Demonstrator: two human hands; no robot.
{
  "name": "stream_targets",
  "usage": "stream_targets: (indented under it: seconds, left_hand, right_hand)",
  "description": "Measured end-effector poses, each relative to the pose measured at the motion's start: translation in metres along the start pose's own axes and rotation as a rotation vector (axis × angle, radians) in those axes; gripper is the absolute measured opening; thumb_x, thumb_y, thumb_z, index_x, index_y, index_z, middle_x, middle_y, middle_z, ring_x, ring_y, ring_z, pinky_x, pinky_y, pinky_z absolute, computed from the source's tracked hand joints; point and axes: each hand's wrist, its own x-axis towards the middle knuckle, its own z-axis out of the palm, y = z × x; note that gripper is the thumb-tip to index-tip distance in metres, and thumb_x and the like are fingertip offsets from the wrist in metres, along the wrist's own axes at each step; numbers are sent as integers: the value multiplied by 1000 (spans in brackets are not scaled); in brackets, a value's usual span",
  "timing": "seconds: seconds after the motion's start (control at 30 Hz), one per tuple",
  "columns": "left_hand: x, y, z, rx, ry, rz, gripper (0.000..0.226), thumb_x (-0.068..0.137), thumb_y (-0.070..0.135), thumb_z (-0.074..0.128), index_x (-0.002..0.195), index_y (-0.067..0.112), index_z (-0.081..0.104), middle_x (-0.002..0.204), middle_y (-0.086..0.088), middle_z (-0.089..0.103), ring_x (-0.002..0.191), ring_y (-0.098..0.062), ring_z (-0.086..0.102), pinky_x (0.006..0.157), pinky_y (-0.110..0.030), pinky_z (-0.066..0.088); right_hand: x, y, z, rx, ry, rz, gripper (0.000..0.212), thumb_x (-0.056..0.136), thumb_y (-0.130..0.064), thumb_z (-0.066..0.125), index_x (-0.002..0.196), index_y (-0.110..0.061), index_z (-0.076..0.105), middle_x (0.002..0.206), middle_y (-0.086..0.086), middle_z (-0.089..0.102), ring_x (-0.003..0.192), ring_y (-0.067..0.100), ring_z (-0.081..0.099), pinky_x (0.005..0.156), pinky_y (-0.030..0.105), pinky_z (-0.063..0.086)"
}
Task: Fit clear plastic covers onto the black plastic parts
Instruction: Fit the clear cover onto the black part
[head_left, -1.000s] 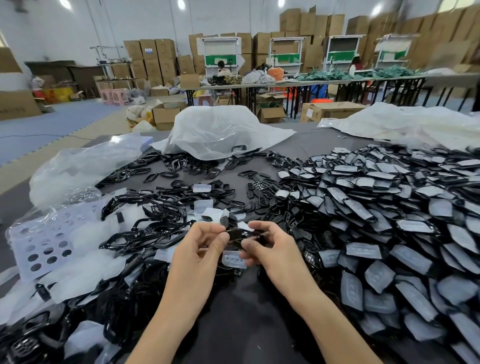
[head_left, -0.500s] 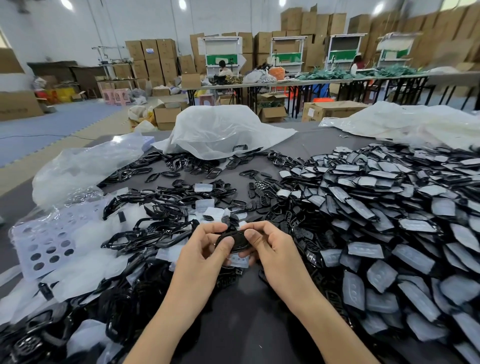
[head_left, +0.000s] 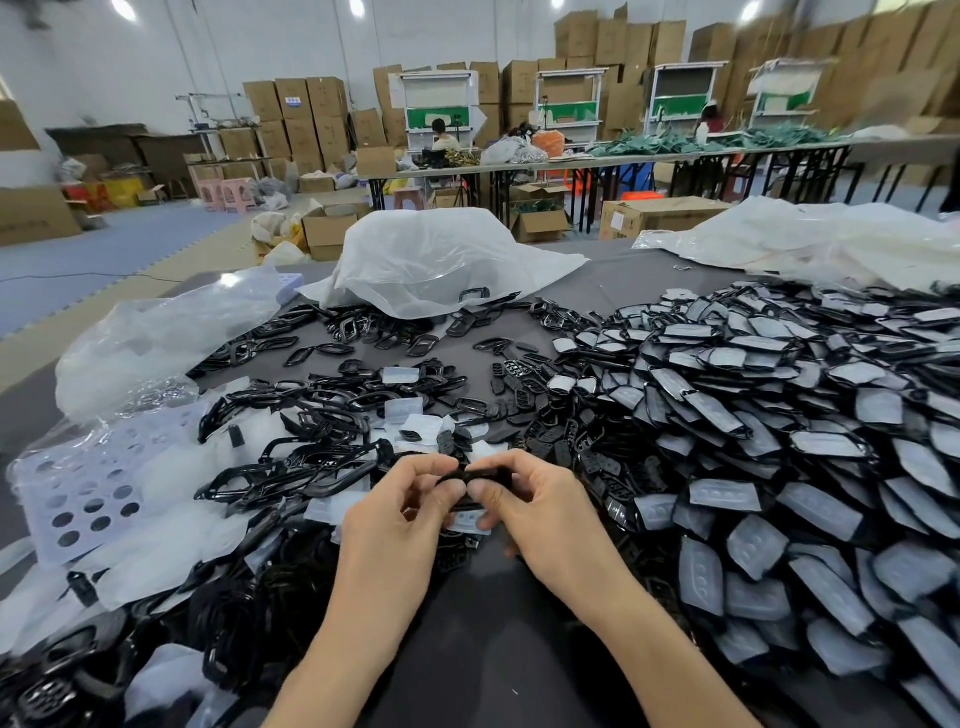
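My left hand and my right hand meet above the dark table, both pinching one black plastic part between thumbs and fingertips. A clear plastic cover shows just under the part, between my fingers; how far it sits on the part is hidden. Loose black frames lie in a heap to the left, with loose clear covers scattered beyond my hands. A large pile of black parts with covers on them fills the right side.
A white perforated tray under clear film sits at the left. Crumpled plastic bags lie at the table's far side. Bare dark tabletop shows between my forearms. Cardboard boxes, long tables and seated people stand far behind.
My hands have turned the black part from lying flat and facing me to edge-on, and the clear cover now hangs beneath it. Both hands stayed in the same spot.
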Motion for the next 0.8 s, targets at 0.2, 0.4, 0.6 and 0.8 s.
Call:
stream_targets:
  seconds: [0.2,0.4,0.6,0.8]
  left_hand:
    - [-5,-10,2,633,-104,395,28,90,39,62,117,31,59,105,14,58,99,-11,59,85,-31,50]
    - [-6,-15,8,925,-184,443,23,85,35,73,106,26,70,92,8,61,84,-18,64,74,-35,51]
    - [-5,-5,6,464,-35,228,11,97,24,58,99,30,68,94,16,62,86,-6,60,79,-21,45]
    - [0,8,2,-271,-30,-167,5,95,16,63,98,18,67,80,-3,73,71,-14,68,68,-17,54]
  right_hand:
    - [5,3,-12,-45,243,-15,12,93,-25,68,92,-37,69,75,-11,73,63,4,68,53,20,47]
    - [6,5,-16,-21,327,14,8,94,-27,68,91,-34,68,72,-20,70,60,1,65,51,12,45]
    - [8,5,-12,66,298,66,8,94,-24,69,93,-32,69,74,-12,71,60,5,67,52,22,50]
    - [6,-2,-11,361,228,137,7,91,-19,72,98,-18,71,80,-2,76,70,17,74,58,23,56]
